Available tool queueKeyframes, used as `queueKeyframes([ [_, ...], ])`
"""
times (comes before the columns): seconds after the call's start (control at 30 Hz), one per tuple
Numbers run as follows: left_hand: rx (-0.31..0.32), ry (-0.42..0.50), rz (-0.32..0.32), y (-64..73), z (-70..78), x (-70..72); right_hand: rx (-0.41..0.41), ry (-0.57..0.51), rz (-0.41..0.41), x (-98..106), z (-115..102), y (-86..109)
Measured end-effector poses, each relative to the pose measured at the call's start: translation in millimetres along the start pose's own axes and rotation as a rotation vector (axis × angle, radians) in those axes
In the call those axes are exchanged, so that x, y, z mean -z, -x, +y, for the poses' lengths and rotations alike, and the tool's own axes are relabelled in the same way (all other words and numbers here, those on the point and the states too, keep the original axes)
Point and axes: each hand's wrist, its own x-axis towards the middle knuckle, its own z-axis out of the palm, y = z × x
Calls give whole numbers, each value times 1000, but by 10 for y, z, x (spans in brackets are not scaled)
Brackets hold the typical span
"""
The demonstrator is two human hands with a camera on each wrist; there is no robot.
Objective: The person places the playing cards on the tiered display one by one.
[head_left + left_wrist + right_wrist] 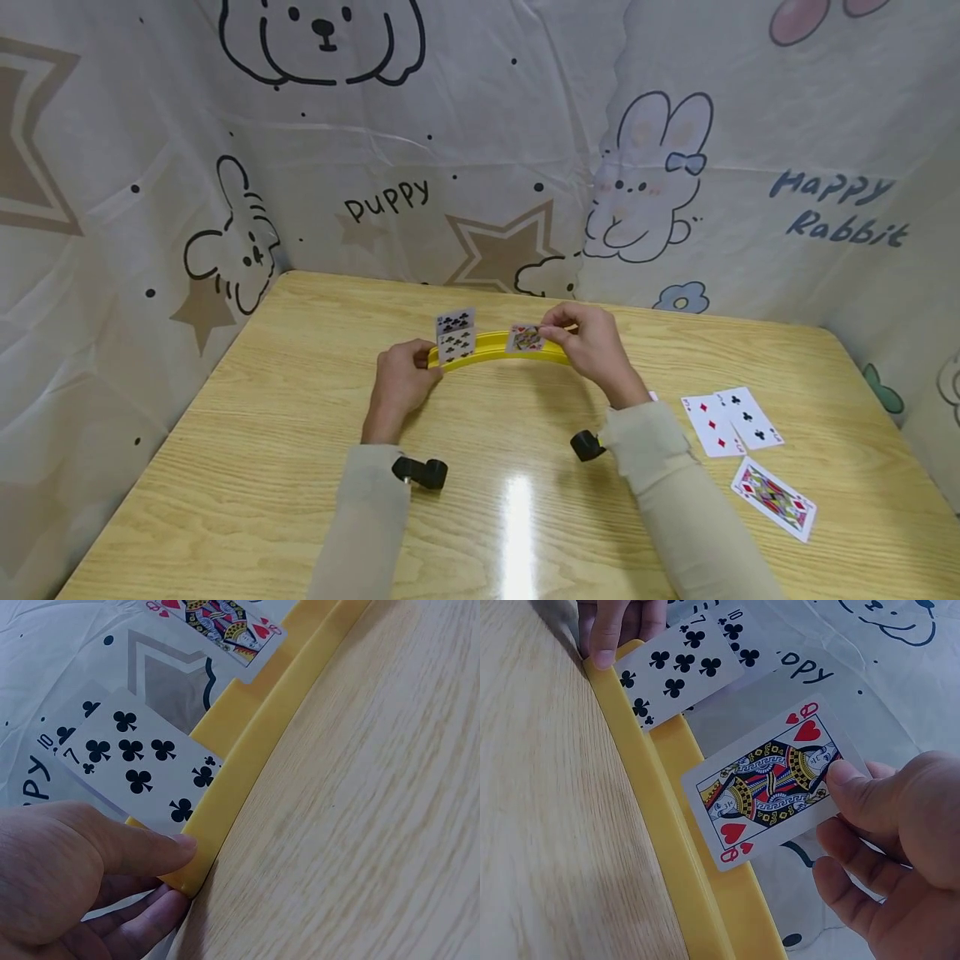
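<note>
A curved yellow card holder (491,342) stands on the wooden table. My left hand (401,382) grips its left end, thumb on the front face and fingers behind and below, as the left wrist view shows. Upright in the holder beside that hand are a seven of clubs (679,671) and, behind it, a ten of clubs (742,641), partly covered. My right hand (596,343) pinches a queen of hearts (761,787) by its upper edge between thumb and fingers. The queen's lower edge is right at the holder's slot, to the right of the clubs.
Face up at the table's right lie a three of diamonds (708,429), a three of clubs (750,417) overlapping it, and a diamonds face card (775,498). Another card's corner (653,397) peeks out by the right cuff. A printed cloth (480,125) hangs behind the table.
</note>
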Motion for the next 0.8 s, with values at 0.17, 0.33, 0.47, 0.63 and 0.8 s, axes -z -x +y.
queueKeyframes([
  [0.17,9,-5,-1,4,8,12,11,1,2,-39,-18,-56],
  [0.33,11,0,-3,0,6,14,18,5,13,-61,-44,-110],
  [0.47,4,2,-3,-4,-1,8,16,4,12,-74,-64,-140],
  [0.63,0,2,-3,2,-3,12,10,-3,4,-91,-92,-164],
  [0.8,-3,0,-4,5,1,25,-3,-11,-7,-116,-121,-197],
])
